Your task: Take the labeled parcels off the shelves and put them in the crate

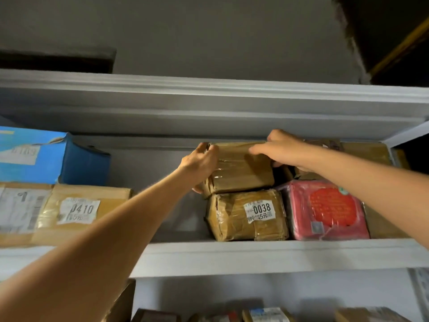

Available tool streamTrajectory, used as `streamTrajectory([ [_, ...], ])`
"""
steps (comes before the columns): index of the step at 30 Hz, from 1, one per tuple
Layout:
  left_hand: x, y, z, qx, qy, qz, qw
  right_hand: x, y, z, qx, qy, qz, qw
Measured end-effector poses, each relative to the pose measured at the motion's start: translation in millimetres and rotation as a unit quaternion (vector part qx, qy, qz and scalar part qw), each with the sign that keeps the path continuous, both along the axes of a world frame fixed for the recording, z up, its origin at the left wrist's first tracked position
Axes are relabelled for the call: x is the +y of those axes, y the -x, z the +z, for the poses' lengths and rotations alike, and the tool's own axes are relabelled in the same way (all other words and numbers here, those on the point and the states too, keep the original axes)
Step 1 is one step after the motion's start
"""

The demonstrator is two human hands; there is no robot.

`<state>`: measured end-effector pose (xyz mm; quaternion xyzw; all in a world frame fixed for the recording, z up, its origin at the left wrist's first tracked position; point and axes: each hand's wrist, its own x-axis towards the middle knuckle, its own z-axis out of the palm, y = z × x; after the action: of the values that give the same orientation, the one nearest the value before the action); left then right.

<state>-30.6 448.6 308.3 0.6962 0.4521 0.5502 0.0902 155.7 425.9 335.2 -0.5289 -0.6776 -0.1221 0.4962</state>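
Both left hand (200,164) and right hand (284,151) (curled) grip parcel (242,169)

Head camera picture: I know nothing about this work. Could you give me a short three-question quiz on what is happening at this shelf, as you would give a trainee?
1. True or false: the left hand and the right hand both hold the top brown parcel.
2. Which number is on the label of the lower brown parcel directly under it? A 0410, B 0038, C 0555.
3. In one word, what is the main colour of the packet just right of the lower brown parcel?
Key: 1 true; 2 B; 3 pink.
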Motion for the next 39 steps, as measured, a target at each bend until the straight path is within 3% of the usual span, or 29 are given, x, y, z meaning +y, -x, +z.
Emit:
streamTrajectory([
  [3, 5, -8, 4, -0.037, 0.019, -0.017, 0.999, 12, 7, 1, 0.097, 0.040, 0.085, 0.991],
  [9, 12, -10, 5, -0.168, -0.013, -0.017, 0.986, 26, 21, 3, 0.215, 0.090, 0.123, 0.965],
  [12, 8, -2, 2, -0.245, 0.018, -0.071, 0.967, 21, 28, 4, 0.240, 0.128, 0.134, 0.953],
  [16, -2, 2, -11, -0.351, 0.047, -0.169, 0.920, 10, 22, 1, 0.234, 0.106, 0.176, 0.950],
  [26, -23, -7, -25, -0.283, 0.008, -0.359, 0.889, -34, -30, -28, 0.251, 0.056, 0.328, 0.909],
  [32, -26, 2, -41, -0.267, -0.030, -0.436, 0.859, -51, -36, -41, 0.139, 0.024, 0.299, 0.944],
  [39, -46, 4, -41, -0.208, -0.043, -0.412, 0.886, -66, -33, -53, 0.102, -0.020, 0.331, 0.938],
])
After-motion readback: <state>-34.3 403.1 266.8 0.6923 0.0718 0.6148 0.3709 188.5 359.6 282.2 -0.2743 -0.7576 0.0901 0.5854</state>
